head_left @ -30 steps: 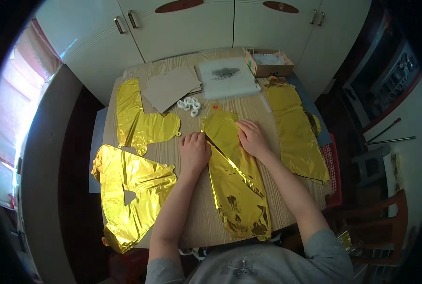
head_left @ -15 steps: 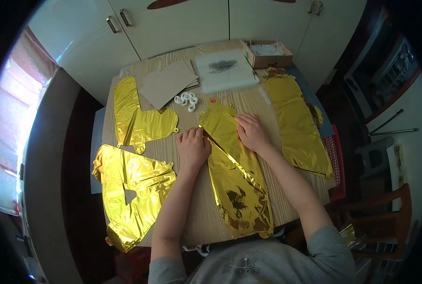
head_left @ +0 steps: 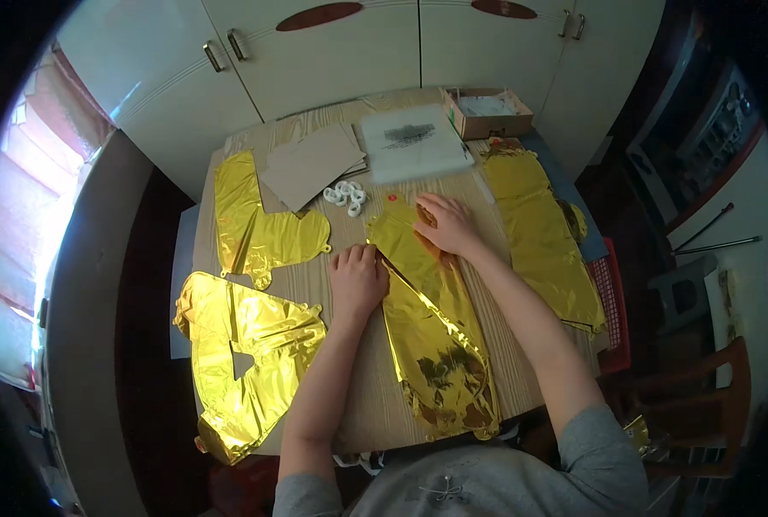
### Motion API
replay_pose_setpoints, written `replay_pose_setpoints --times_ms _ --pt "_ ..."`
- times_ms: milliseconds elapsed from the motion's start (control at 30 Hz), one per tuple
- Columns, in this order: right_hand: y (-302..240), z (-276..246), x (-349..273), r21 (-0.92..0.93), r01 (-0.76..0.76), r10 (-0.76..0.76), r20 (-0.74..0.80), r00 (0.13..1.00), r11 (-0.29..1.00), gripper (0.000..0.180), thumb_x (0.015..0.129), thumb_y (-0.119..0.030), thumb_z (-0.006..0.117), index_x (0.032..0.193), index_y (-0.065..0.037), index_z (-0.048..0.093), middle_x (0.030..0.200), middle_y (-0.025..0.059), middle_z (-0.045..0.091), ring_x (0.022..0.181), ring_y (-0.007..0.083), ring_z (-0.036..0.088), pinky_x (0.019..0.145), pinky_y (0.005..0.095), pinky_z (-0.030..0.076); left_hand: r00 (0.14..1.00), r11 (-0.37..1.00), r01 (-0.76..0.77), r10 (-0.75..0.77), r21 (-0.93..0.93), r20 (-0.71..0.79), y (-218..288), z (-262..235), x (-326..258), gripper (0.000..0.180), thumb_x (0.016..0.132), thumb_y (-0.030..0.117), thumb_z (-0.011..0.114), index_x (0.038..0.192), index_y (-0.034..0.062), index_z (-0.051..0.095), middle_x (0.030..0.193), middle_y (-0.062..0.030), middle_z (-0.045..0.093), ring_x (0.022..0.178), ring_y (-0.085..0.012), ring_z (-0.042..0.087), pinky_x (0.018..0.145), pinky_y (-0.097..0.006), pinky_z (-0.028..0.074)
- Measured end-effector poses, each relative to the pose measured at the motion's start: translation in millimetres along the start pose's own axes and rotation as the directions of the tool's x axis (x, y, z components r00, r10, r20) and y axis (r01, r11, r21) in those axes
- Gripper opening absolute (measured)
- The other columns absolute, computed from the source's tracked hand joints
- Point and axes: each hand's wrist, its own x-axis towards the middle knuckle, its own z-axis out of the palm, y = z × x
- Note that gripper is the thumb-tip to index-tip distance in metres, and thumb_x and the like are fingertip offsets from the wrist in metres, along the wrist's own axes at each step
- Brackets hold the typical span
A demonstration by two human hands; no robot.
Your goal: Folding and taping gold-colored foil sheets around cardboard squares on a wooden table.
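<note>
A flat gold foil balloon (head_left: 431, 319) lies lengthwise on the table in front of me, creased along a slanting fold. At its left edge my left hand (head_left: 358, 280) rests with curled fingers closed on the foil's border. My right hand (head_left: 449, 226) lies over the upper right part of the same balloon, thumb and fingers apart, pressing on the foil. A small red spot (head_left: 392, 198) marks the balloon's far end. Foil beneath both hands is hidden.
More flat gold foil balloons lie around: an L-shaped one (head_left: 272, 239), one with a small hole (head_left: 276, 332), and one at right (head_left: 543, 233). Farther back are grey-brown cardboard sheets (head_left: 310, 164), white ribbon rolls (head_left: 342, 195), a clear plastic bag (head_left: 410, 159) and a cardboard box (head_left: 491, 125).
My right hand has slid up the balloon toward its far end, its fingers bending more. My left hand stays at the left edge. The whole view has shifted slightly.
</note>
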Motion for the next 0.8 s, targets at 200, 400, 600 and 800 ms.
replay_pose_setpoints --times_ms 200,400,600,800 --pt "3.5 5.5 15.7 -0.030 0.010 -0.007 0.075 0.997 1.000 0.049 0.085 -0.043 0.063 0.127 -0.018 0.058 0.137 0.0023 0.052 0.133 0.0245 0.040 0.109 0.0484 0.029 1.000 1.000 -0.002 0.002 0.001 -0.016 -1.9 1.6 -0.8 0.022 0.081 0.019 0.060 0.098 0.0067 0.063 0.099 -0.0085 0.065 0.097 -0.0252 0.060 0.088 -0.042 0.041" --pt "6.6 8.4 15.7 0.015 0.018 -0.019 0.067 0.998 1.000 0.041 0.087 -0.041 0.061 0.120 -0.018 0.062 0.134 0.0015 0.054 0.132 0.0243 0.042 0.110 0.0473 0.030 1.000 1.000 -0.004 0.004 0.011 -0.005 0.3 -1.8 -0.8 0.023 0.081 0.021 0.060 0.100 0.0075 0.063 0.099 -0.0085 0.065 0.097 -0.0257 0.060 0.087 -0.043 0.042" --pt "11.3 11.5 16.8 0.029 0.049 -0.050 0.048 0.998 0.998 0.037 0.088 -0.040 0.060 0.117 -0.018 0.063 0.131 0.0023 0.057 0.129 0.0243 0.045 0.109 0.0450 0.032 1.000 1.000 -0.002 0.002 0.024 0.008 0.7 -2.2 0.2 0.027 0.082 0.022 0.060 0.104 0.0079 0.063 0.099 -0.0081 0.065 0.096 -0.0261 0.060 0.087 -0.043 0.042" --pt "-2.8 -0.1 18.1 0.003 0.019 -0.019 0.093 0.995 1.000 0.042 0.088 -0.045 0.058 0.124 -0.023 0.061 0.136 0.0011 0.054 0.130 0.0235 0.044 0.110 0.0444 0.029 1.000 1.000 0.006 -0.006 0.014 -0.015 0.6 -1.2 -0.4 0.024 0.080 0.022 0.062 0.099 0.0073 0.062 0.096 -0.0083 0.064 0.096 -0.0253 0.060 0.087 -0.043 0.042"
